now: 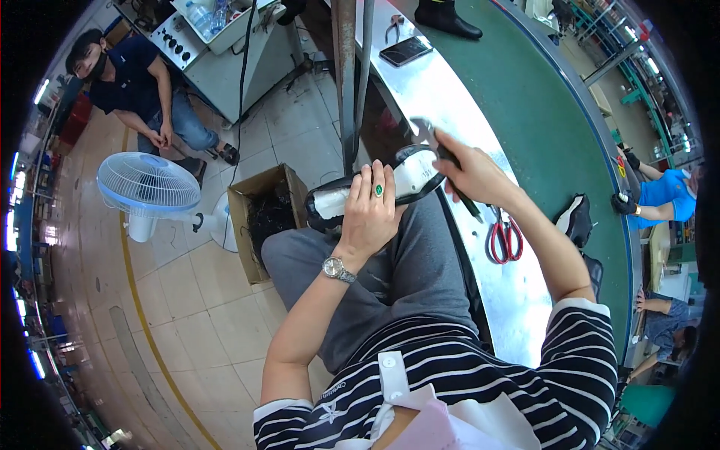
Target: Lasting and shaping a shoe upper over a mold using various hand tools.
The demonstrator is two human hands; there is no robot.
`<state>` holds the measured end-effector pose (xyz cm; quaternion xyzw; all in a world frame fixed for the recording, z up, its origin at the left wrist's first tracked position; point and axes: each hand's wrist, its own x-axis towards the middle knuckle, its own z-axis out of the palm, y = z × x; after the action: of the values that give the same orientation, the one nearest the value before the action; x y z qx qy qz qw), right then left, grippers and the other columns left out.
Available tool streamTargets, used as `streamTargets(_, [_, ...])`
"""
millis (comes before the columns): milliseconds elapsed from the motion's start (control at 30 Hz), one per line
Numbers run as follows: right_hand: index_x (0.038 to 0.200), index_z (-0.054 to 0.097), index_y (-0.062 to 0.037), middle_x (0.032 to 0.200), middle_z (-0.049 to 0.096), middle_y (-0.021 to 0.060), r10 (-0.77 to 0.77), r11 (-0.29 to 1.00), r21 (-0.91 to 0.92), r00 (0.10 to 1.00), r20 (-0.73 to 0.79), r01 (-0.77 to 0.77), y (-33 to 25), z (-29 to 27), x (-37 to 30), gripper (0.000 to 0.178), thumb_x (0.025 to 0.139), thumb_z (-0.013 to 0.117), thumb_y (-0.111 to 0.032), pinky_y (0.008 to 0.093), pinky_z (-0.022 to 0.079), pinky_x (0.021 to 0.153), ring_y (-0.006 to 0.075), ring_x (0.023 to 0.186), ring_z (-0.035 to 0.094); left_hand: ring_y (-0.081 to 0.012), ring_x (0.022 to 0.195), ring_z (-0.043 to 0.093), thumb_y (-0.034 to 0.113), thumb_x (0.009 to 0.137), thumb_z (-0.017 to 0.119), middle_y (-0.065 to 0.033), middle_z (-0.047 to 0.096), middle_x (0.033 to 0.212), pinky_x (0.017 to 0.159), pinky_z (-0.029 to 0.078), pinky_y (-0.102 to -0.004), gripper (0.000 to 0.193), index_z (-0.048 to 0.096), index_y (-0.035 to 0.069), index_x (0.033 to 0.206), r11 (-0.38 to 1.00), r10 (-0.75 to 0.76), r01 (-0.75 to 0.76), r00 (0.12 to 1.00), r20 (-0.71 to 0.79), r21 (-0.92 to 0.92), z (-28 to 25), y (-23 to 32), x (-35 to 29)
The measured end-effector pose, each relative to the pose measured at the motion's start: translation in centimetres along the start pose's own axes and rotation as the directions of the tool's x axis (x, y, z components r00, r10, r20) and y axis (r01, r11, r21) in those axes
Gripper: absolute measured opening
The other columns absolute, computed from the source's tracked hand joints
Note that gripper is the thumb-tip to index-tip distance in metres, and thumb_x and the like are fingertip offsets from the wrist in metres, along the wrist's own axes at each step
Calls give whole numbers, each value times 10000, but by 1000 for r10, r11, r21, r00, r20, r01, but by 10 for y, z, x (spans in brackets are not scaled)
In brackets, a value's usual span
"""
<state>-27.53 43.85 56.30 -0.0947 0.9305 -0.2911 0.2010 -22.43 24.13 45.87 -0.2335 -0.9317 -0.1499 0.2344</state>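
My left hand is closed around a black shoe upper, held over my lap with its underside up. A white insole shows along that underside, framed by the black material's edge. My right hand grips dark-handled pincers at the shoe's far right end. Their metal head points up and left, slightly blurred, and the handle ends stick out below my fingers. Whether the jaws touch the shoe I cannot tell. Red-handled scissors lie on the metal bench beside my right forearm.
Along the metal bench lie a phone and another hand tool. A green conveyor belt carries a black boot and a shoe. A box of dark scraps, a fan and a seated person are left.
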Motion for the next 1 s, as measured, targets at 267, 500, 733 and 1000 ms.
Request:
streamTargets(267, [1471, 291, -93, 670, 637, 99, -44, 993, -108, 998, 41, 48, -11, 0, 4, 556, 967, 516, -167, 314, 502, 543, 165, 500, 627, -385, 1188, 514, 288, 743, 740, -256, 531, 1295, 1032, 384, -437, 700, 501, -97, 1277, 1000, -26, 26, 1000, -13, 5, 3, 0, -3])
streamTargets(500, [1441, 312, -69, 640, 640, 110, 47, 984, -178, 989, 138, -22, -17, 0, 6, 547, 950, 528, -176, 353, 516, 602, 209, 530, 654, -392, 1216, 490, 274, 763, 727, -267, 513, 1305, 1062, 359, -457, 669, 497, -94, 1272, 998, -51, 51, 999, 5, -23, 5, 4, -3])
streamTargets(733, [1465, 308, -105, 657, 638, 129, -260, 852, -466, 966, 18, 238, -13, 17, 15, 551, 967, 522, -205, 381, 497, 609, 247, 540, 643, -412, 1241, 459, 263, 764, 729, -284, 477, 1324, 1075, 350, -465, 705, 451, -104, 1298, 995, -75, 75, 997, -10, -59, 10, 5, 2])
streamTargets(1000, [1450, 315, -139, 724, 633, 243, -171, 899, -415, 985, -38, 140, -6, 29, 10, 577, 921, 544, -167, 498, 470, 632, 402, 665, 634, -417, 1211, 478, 223, 745, 744, -266, 507, 1255, 1055, 375, -460, 684, 470, -110, 1275, 994, -84, 81, 996, -41, -70, 9, 6, 2])
